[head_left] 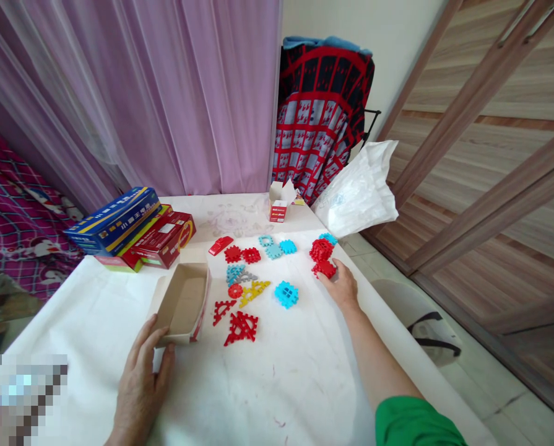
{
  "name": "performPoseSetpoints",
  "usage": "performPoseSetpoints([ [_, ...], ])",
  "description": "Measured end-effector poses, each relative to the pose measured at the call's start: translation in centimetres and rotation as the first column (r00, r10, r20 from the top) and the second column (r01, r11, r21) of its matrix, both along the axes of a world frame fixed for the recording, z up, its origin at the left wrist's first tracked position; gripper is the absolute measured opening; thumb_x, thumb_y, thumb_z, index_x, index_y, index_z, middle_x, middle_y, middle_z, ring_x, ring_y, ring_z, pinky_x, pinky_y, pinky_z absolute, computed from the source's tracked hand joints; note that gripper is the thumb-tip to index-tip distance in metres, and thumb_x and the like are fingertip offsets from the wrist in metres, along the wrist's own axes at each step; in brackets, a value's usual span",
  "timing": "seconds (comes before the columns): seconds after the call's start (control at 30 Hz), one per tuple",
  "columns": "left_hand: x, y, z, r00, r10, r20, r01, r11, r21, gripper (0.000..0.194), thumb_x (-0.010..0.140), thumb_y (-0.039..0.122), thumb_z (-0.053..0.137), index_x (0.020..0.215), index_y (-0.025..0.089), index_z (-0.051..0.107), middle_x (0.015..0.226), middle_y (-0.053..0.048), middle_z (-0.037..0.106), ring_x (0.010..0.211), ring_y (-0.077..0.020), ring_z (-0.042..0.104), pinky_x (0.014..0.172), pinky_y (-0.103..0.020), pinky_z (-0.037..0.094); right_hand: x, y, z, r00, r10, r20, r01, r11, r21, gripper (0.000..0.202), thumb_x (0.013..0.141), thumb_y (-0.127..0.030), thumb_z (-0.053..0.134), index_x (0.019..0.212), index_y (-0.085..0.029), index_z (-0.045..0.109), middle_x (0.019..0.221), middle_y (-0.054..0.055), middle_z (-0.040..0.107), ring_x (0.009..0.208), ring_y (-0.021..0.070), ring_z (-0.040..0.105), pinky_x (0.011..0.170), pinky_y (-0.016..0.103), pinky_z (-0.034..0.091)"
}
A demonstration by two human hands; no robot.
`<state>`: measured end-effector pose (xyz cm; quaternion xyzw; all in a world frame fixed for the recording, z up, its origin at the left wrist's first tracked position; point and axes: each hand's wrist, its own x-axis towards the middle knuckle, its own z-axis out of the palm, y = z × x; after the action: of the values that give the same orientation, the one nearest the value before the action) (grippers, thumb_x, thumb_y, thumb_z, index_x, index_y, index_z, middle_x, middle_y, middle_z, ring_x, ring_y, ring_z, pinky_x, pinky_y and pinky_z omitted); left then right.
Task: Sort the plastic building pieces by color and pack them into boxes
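Observation:
My left hand (145,371) rests at the near edge of an open, shallow cardboard box (182,300), its fingers over the rim and the thumb outside. At the right side of the table, my right hand (341,284) has its fingertips on red toothed plastic pieces (322,251), with a blue piece (328,238) just behind them. Between the hands lie a blue square piece (286,294), red triangular pieces (242,328), a yellow triangle (254,293), a red disc (234,291), blue and grey triangles (240,274), red squares (233,254), and light blue squares (273,251).
Stacked boxes, blue (119,217) and red (165,238), stand at the back left of the white-covered table (314,384). A small open box (279,201) is at the back edge. A white plastic bag (360,189) hangs by the back right corner.

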<state>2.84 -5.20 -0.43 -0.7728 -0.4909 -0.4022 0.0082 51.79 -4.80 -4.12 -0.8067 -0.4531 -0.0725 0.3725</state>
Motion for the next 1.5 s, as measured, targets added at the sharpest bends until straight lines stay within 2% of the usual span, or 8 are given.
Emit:
performPoseSetpoints([
  [0.23,0.0,0.1,0.0,1.0,-0.011,0.018,0.012,1.0,-0.012,0.034,0.091,0.03,0.051,0.124,0.023,0.051,0.145,-0.013,0.049,0.13,-0.0267,0.053,0.104,-0.044,0.049,-0.1,-0.1,0.5,0.998,0.015,0.063,-0.009,0.996,-0.092,0.054,0.077,-0.048,0.06,0.123,-0.02,0.059,0.114,0.012,0.07,0.102,0.0297,0.063,0.088,0.042,0.047],
  [0.53,0.1,-0.1,0.0,0.999,-0.003,0.043,0.005,0.999,-0.035,0.034,0.091,0.03,0.053,0.124,0.024,0.051,0.145,-0.012,0.049,0.128,-0.0271,0.054,0.104,-0.045,0.049,-0.5,-0.3,0.5,0.995,0.011,0.099,-0.006,0.998,-0.058,0.053,0.076,-0.049,0.061,0.12,-0.019,0.061,0.11,0.012,0.071,0.1,0.0296,0.063,0.086,0.042,0.047],
  [0.87,0.2,-0.1,0.2,1.0,-0.015,0.011,0.016,1.0,-0.008,0.033,0.091,0.027,0.053,0.124,0.022,0.05,0.145,-0.015,0.049,0.127,-0.0272,0.056,0.101,-0.043,0.051,-0.4,-0.4,0.6,1.0,-0.007,0.025,0.008,0.998,-0.057,0.05,0.076,-0.048,0.057,0.118,-0.02,0.063,0.109,0.011,0.072,0.099,0.0294,0.063,0.088,0.043,0.047],
  [1.07,0.2,0.0,0.0,1.0,-0.012,0.011,0.012,1.0,0.017,0.033,0.091,0.027,0.052,0.124,0.022,0.05,0.144,-0.015,0.05,0.128,-0.0266,0.055,0.102,-0.043,0.05,-0.5,-0.6,0.5,0.998,-0.054,-0.019,0.054,0.999,-0.001,0.053,0.075,-0.052,0.057,0.116,-0.019,0.063,0.113,0.013,0.07,0.101,0.0299,0.062,0.089,0.043,0.046],
  [1.27,0.2,0.0,0.0,1.0,-0.004,0.025,0.004,1.0,-0.004,0.031,0.091,0.028,0.052,0.122,0.023,0.051,0.143,-0.014,0.05,0.129,-0.0265,0.054,0.103,-0.043,0.049,-0.7,-1.1,0.1,0.994,-0.095,-0.055,0.095,0.995,0.003,0.056,0.074,-0.054,0.058,0.118,-0.019,0.062,0.111,0.013,0.07,0.093,0.0287,0.063,0.085,0.042,0.047],
  [1.5,0.1,0.0,-0.1,0.999,-0.012,0.032,0.012,1.0,0.003,0.032,0.091,0.027,0.052,0.123,0.022,0.051,0.144,-0.015,0.05,0.129,-0.0265,0.054,0.104,-0.043,0.049,-0.6,-1.0,-0.2,0.998,-0.07,0.007,0.07,0.998,-0.001,0.052,0.074,-0.054,0.058,0.115,-0.022,0.063,0.109,0.011,0.071,0.095,0.0289,0.063,0.083,0.04,0.047],
])
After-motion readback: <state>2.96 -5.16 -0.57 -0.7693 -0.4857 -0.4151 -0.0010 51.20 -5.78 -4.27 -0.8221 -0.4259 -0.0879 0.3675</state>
